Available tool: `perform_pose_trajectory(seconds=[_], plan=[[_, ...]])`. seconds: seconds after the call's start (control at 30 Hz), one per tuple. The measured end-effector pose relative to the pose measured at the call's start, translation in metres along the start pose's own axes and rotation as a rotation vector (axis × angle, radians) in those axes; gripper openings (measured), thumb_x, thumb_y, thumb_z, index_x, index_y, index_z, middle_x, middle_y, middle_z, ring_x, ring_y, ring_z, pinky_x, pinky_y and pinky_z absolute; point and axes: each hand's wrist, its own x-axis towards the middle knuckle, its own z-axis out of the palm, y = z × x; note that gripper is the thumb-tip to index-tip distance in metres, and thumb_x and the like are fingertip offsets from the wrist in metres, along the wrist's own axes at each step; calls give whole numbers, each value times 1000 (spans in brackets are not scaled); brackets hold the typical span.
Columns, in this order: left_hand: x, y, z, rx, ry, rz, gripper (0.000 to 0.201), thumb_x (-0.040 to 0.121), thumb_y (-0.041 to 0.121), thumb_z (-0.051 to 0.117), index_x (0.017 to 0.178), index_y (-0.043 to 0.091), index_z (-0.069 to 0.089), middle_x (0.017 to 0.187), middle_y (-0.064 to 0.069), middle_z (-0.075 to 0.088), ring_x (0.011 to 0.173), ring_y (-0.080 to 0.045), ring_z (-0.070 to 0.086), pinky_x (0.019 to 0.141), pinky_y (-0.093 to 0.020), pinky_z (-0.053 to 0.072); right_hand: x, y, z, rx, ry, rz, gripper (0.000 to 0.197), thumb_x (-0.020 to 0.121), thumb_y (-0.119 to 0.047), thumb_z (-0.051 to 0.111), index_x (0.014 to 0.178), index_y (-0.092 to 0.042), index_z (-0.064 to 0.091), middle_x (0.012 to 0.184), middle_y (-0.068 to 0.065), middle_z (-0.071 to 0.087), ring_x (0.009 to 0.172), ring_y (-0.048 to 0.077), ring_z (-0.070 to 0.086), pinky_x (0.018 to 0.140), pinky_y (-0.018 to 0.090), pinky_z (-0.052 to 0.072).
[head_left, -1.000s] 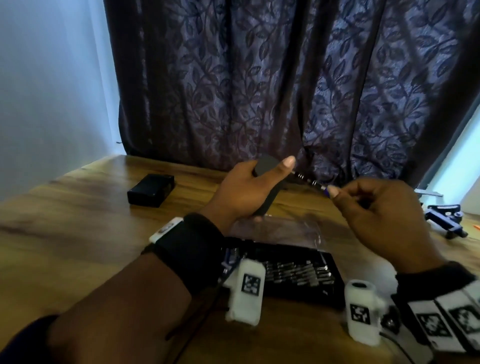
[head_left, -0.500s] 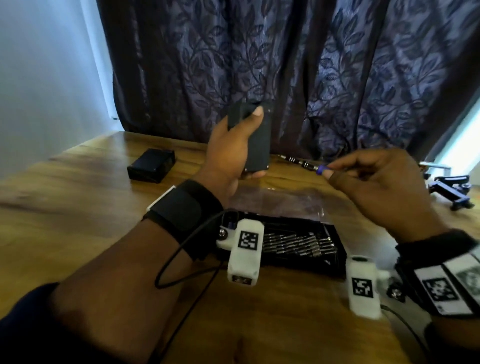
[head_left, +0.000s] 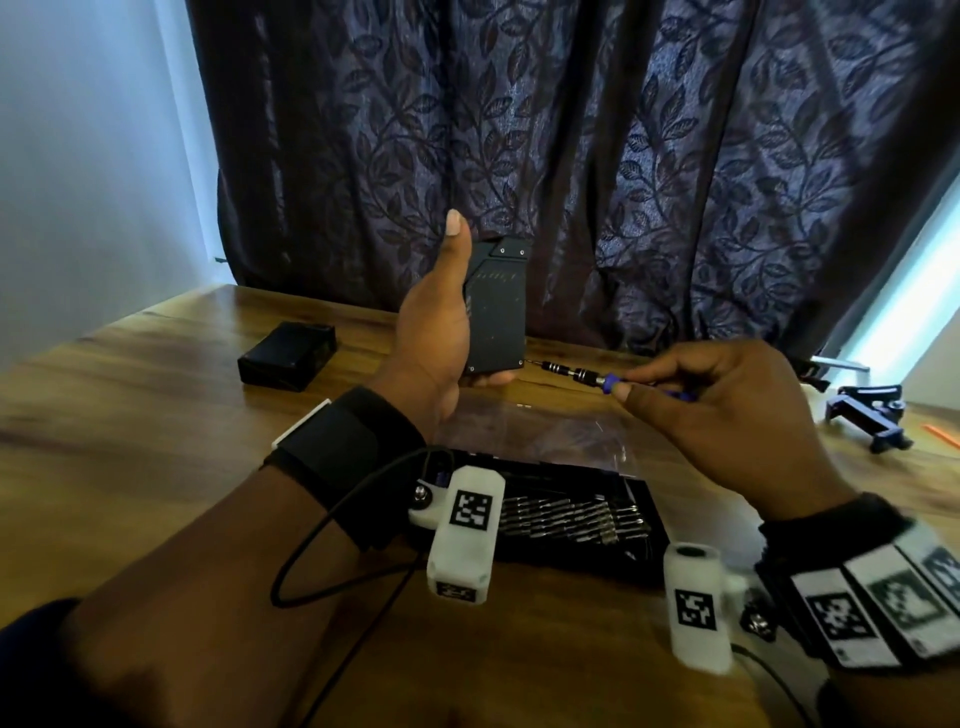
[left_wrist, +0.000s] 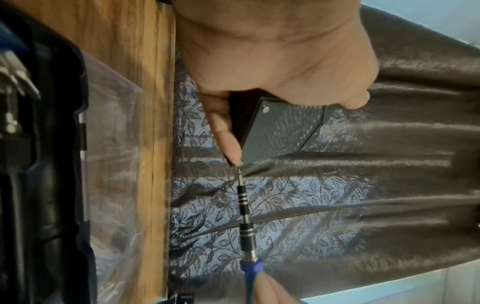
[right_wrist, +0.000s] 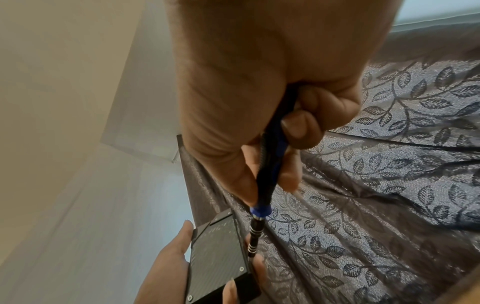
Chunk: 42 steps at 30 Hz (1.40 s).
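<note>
The step in hand looked like bringing the driver to a corner screw of the box, with no screw engaged yet. The left hand (head_left: 431, 332) held the box (head_left: 496, 312) upright above the table (head_left: 156, 415), fingers curled round its back and lower end, thumb straight up along its left edge. The right hand (head_left: 727, 410), to the right of the box, pinched the blue handle of the screwdriver (head_left: 587, 375) between thumb and forefinger, the other fingers curled on it. The shaft lay nearly level, its tip just beside the box's lower right corner. Whether it touched could not be told.

The screws sit in the box's face, so the next move probably calls for swinging the driver square to that face, or turning the box toward it, then seating the tip.

The bit case (head_left: 571, 519) lay open below the box, nearer the person. A second case (head_left: 287, 355) lay on the table to the box's left.
</note>
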Motion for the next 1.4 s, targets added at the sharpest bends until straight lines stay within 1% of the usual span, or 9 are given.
perform_pose_trajectory(seconds=[0.33, 0.5, 0.63, 0.73, 0.9, 1.07, 1.23, 1.33, 1.4], plan=[[-3, 1, 1, 5, 32, -24, 87, 86, 88, 38, 117, 16, 74, 105, -12, 79, 90, -34, 78, 54, -38, 57, -1, -4, 0, 61, -22, 22, 8, 77, -26, 88, 78, -29, 81, 67, -14, 73, 61, 11, 67, 54, 9, 46], [-4, 0, 1, -4, 34, -33, 89, 85, 89, 38, 118, 14, 73, 106, -15, 78, 90, -36, 77, 53, -37, 56, -1, -4, 0, 41, -26, 23, 8, 78, -28, 87, 78, -32, 80, 68, -15, 73, 62, 12, 68, 58, 26, 54], [-7, 1, 5, 25, 49, -27, 84, 88, 85, 40, 115, 13, 73, 103, -17, 78, 85, -34, 77, 54, -43, 60, -2, -9, -3, -49, -28, -7, 7, 78, -33, 86, 78, -35, 79, 68, -15, 72, 63, 9, 67, 57, 30, 55], [-11, 1, 13, 107, 70, -7, 72, 90, 82, 42, 108, 19, 71, 103, -17, 76, 89, -37, 77, 61, -55, 64, -3, -17, -6, -196, -46, -82, 12, 74, -34, 86, 80, -32, 76, 69, -16, 68, 64, 5, 64, 58, 26, 54], [-9, -3, 20, 128, 89, -19, 75, 86, 84, 49, 112, 16, 68, 113, -26, 69, 98, -45, 72, 56, -44, 59, -1, -20, -9, -365, -98, -102, 23, 68, -30, 88, 73, -29, 66, 68, -16, 63, 64, 0, 58, 60, 11, 40], [-10, -1, 19, 118, 79, -11, 72, 87, 83, 47, 113, 20, 68, 112, -23, 70, 97, -42, 74, 57, -41, 59, -3, -16, -8, -323, -65, -123, 27, 80, -51, 71, 69, -27, 72, 56, -13, 63, 50, 3, 58, 54, 23, 48], [-11, 1, 19, 110, 58, -12, 70, 88, 81, 48, 115, 19, 68, 116, -29, 64, 103, -47, 70, 55, -39, 58, -1, -13, -7, -360, -92, -120, 42, 90, -52, 61, 53, -32, 58, 43, -9, 50, 41, 6, 49, 44, 23, 35], [-10, 1, 18, 98, 53, -6, 70, 87, 82, 49, 115, 22, 68, 116, -25, 68, 97, -44, 73, 56, -41, 58, -1, -13, -9, -260, -70, -102, 18, 78, -44, 78, 73, -30, 66, 60, -15, 60, 58, 2, 59, 54, 16, 45], [-10, 1, 18, 88, 53, -7, 70, 86, 83, 49, 116, 23, 68, 118, -24, 67, 98, -44, 73, 56, -42, 58, -1, -11, -10, -243, -68, -120, 23, 72, -35, 86, 74, -28, 64, 64, -17, 60, 68, 0, 61, 56, 8, 42]])
